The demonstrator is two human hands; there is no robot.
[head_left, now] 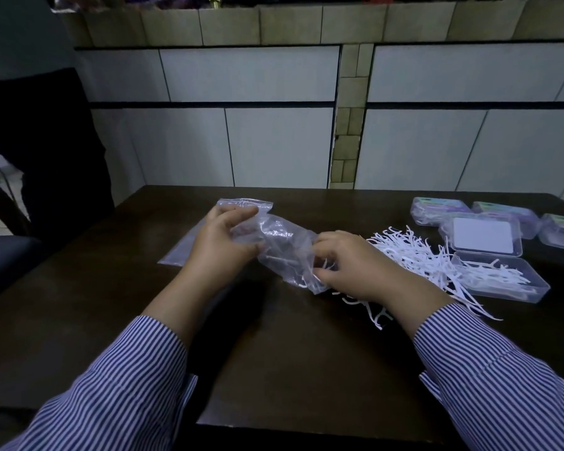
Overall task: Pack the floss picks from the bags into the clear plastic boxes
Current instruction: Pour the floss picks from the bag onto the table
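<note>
While both hands grip bag [284,252] | open box [498,279]: floss picks [489,275]

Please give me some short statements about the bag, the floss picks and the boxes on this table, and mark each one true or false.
1. Both hands hold the clear plastic bag. True: left hand, right hand.
2. The open box is empty. False: floss picks lie inside.
3. A pile of floss picks lies on the table. True.
4. All boxes are open. False: the closed boxes stand behind.
</note>
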